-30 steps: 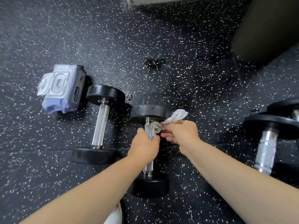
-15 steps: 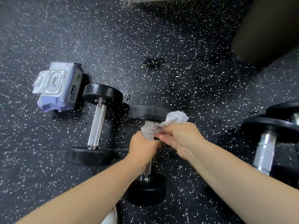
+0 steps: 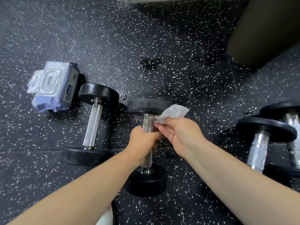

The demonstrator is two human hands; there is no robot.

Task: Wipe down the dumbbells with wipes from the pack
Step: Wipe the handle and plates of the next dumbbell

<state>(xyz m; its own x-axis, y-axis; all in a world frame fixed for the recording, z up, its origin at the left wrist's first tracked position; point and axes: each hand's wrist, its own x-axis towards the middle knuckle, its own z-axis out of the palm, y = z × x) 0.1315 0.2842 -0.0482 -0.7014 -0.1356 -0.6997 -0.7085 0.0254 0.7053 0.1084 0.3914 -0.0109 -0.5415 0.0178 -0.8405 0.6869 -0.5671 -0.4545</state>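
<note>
A black dumbbell [image 3: 146,180] with a knurled steel handle lies in the middle of the speckled floor. My left hand [image 3: 143,143] is wrapped around the middle of that handle. My right hand [image 3: 177,133] pinches a crumpled white wipe [image 3: 172,113] just right of the handle's far end, beside the far weight plate. A second dumbbell [image 3: 93,120] lies to the left. The pale purple wipes pack [image 3: 53,87] sits at the far left with its flip lid open.
Two more dumbbells [image 3: 266,137] lie close together at the right edge. A large dark rounded object [image 3: 263,28] fills the upper right corner. A pale edge [image 3: 162,0] shows at the top. The floor is black rubber with white flecks.
My right hand has pulled the wipe off the handle's far end and to the right, so bare steel shows there. My left hand stays on the handle.
</note>
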